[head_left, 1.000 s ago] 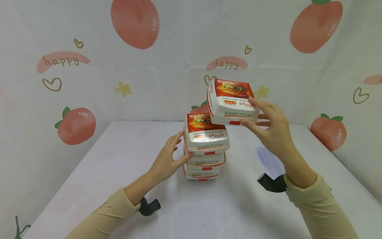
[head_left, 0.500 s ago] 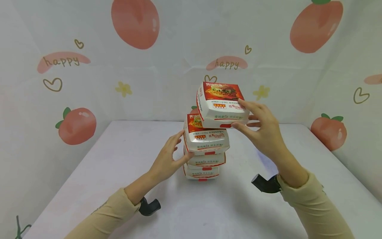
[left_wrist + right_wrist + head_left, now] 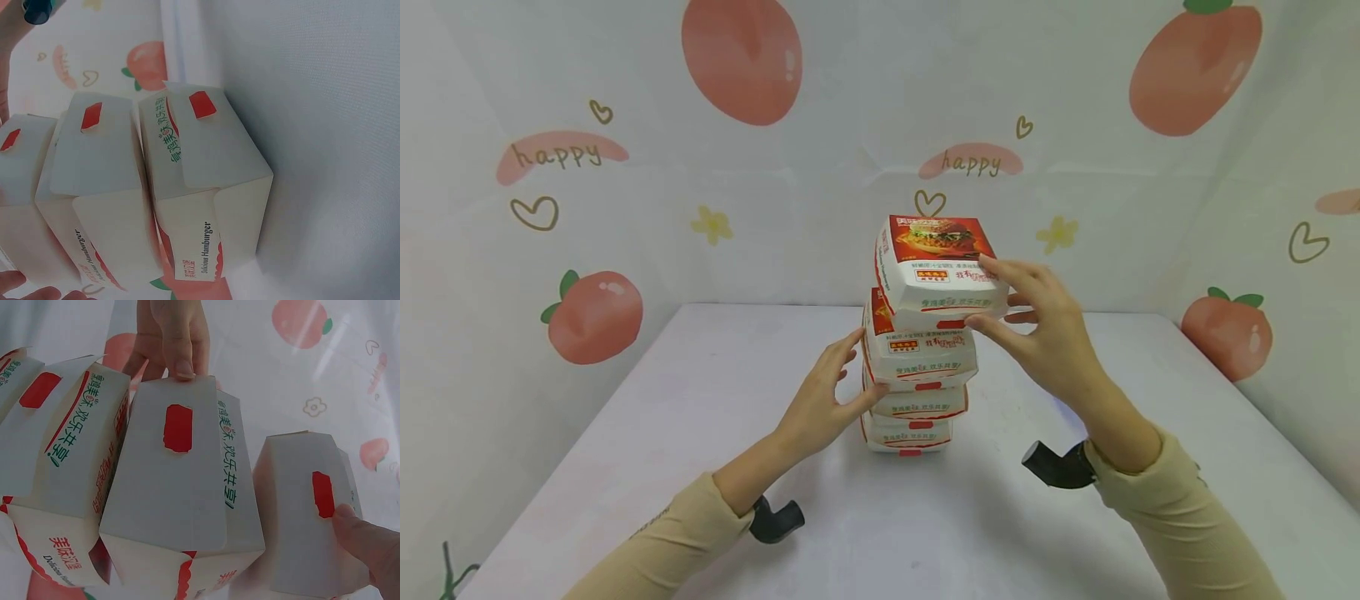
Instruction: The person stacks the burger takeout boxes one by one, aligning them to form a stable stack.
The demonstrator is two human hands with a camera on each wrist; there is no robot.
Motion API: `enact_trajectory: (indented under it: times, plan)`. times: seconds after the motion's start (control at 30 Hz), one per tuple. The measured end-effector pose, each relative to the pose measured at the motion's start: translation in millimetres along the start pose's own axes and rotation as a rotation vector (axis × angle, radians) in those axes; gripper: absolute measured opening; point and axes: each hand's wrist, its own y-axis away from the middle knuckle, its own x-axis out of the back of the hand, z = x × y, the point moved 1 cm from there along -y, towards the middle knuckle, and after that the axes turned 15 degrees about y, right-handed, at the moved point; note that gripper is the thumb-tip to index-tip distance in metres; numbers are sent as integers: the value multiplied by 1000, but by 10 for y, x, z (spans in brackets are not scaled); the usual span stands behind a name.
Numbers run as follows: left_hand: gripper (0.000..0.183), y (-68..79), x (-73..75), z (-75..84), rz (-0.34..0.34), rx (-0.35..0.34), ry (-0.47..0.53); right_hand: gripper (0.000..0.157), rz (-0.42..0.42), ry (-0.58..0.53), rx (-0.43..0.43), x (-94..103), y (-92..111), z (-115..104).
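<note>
Three white-and-red hamburger boxes make up a stack (image 3: 917,404) on the table, slightly uneven. Over its top box (image 3: 922,357), my right hand (image 3: 1043,329) grips another hamburger box (image 3: 942,271), thumb on the front and fingers along the right side. In the right wrist view a gap shows between this held box (image 3: 306,515) and the stack's top box (image 3: 181,475). My left hand (image 3: 823,404) touches the top box's left side, its thumb at the front corner. The left wrist view shows the stack sideways, with the bottom box (image 3: 209,150) on the table and left fingertips (image 3: 44,292) at the corner.
The white table (image 3: 737,367) reaches back to a cloth backdrop (image 3: 850,100) printed with peaches, hearts and flowers. Black curved wrist mounts (image 3: 1060,467) stick out beneath both sleeves. A thin dark green thing (image 3: 451,571) shows at the lower left edge.
My right hand has carried its hamburger box left and slightly down, from the stack's upper right to above it. The left hand and the stack have stayed put.
</note>
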Motion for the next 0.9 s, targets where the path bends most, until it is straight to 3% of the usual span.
enact_trajectory:
  times: [0.9]
  plan:
    - [73,7,-1,6,5,-6,-12,63,-68,6,9,-60,-2,-119]
